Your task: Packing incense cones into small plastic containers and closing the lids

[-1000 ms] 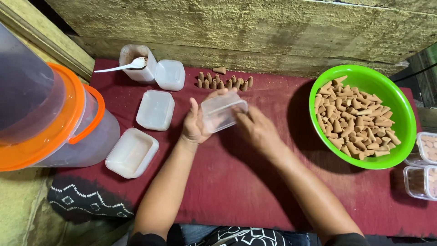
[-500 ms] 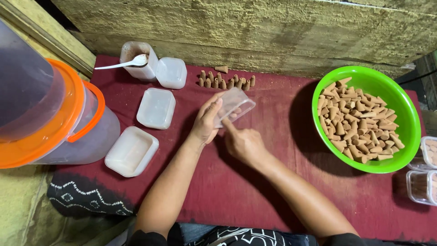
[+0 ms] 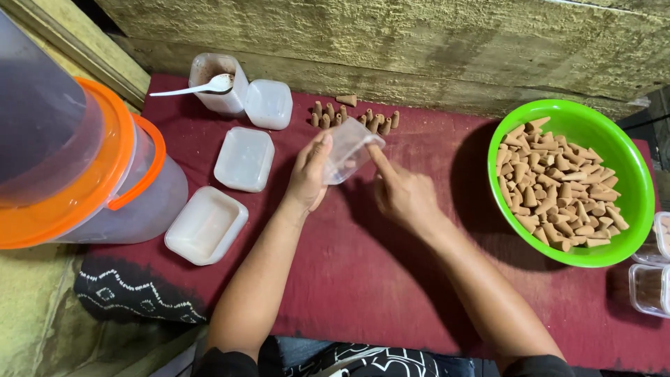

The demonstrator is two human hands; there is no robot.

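My left hand grips a small clear plastic container, tilted with its mouth toward the row of brown cones standing near the wall. My right hand is beside the container, its index finger stretched out and touching the container's right edge. A green bowl full of loose brown cones sits to the right of my right hand.
Everything rests on a dark red cloth. Two clear lids or trays lie left of my hands. A cup with a white spoon and a lidded box stand at the back. A large orange-rimmed bucket fills the left.
The container moved up and away from me toward the cone row and tilted. My right hand slid forward, its index finger now extended against the container.
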